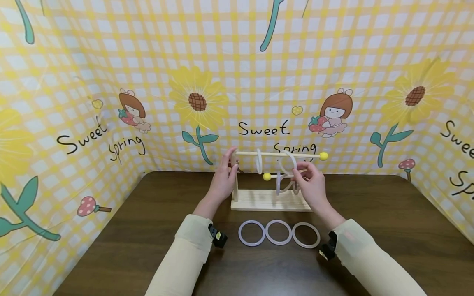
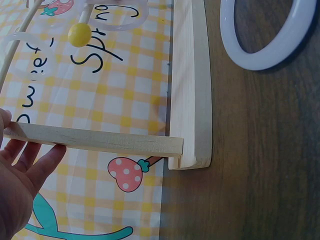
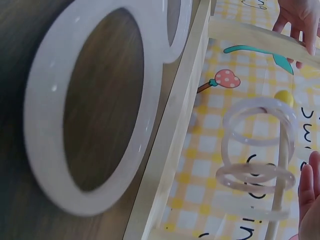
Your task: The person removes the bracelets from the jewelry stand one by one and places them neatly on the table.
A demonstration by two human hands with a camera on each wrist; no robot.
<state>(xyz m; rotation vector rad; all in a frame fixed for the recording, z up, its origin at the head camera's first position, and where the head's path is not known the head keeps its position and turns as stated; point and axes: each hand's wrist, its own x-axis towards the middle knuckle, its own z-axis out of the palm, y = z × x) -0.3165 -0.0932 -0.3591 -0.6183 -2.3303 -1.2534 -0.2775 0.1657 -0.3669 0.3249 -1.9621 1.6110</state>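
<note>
A wooden rack (image 1: pixel 272 201) stands on the table, with two rods ending in yellow balls. My left hand (image 1: pixel 224 176) grips its left upright post (image 2: pixel 100 140) near the top, fingers on one side and thumb on the other. My right hand (image 1: pixel 312 185) pinches a pale ring (image 1: pixel 290 157) that encircles the upper rod (image 1: pixel 272 154), towards its yellow ball end (image 1: pixel 324 156). Farther left on that rod hangs a whitish ring (image 1: pixel 259 161). On the lower rod, just beneath, hang several rings, including a lavender ring (image 1: pixel 278 185); my right fingers partly cover this area.
In front of the rack, three rings lie flat in a row: a lavender ring (image 1: pixel 241 239), a pale purple ring (image 1: pixel 268 238) and a pinkish ring (image 1: pixel 295 240). Behind the dark wooden table (image 1: pixel 148 246) hangs a yellow checked cloth (image 1: pixel 237 82).
</note>
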